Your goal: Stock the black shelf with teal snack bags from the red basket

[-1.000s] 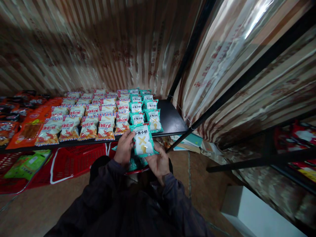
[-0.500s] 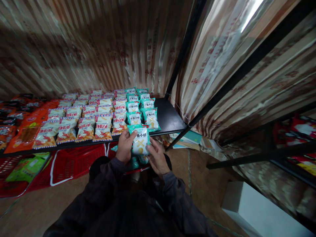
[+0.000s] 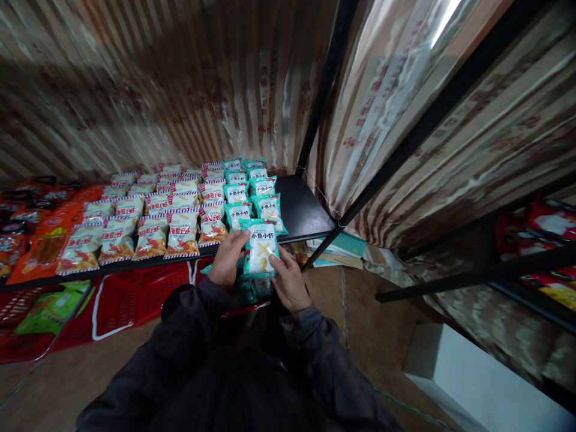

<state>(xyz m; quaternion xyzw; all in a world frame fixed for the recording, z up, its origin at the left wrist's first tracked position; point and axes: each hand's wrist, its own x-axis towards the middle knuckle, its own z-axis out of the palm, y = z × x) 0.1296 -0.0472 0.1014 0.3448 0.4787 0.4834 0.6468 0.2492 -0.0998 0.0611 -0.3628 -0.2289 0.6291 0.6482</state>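
Between my two hands is a teal and white snack bag point(image 3: 260, 255), upright with its printed front facing me. My left hand point(image 3: 228, 259) pinches its left side, the thumb near the upper left edge. At the lower right, my right hand point(image 3: 291, 282) is closed on the bag with the thumb over the front. Just beyond it, two columns of matching teal bags point(image 3: 237, 193) stand on the black shelf point(image 3: 306, 207). More teal bags point(image 3: 252, 289) lie below my hands in a red basket, partly hidden.
Left of the teal bags stand rows of white and orange snack bags point(image 3: 182, 231), then orange packs point(image 3: 47, 234). A red basket point(image 3: 135, 294) sits under the shelf edge. Black posts point(image 3: 360, 198) slant up at the right. A white box point(image 3: 477, 378) is on the floor.
The held bag has risen slightly and moved right, closer to the shelf's front row, showing more of its front. Both hands stay on it. The view has shifted a little.
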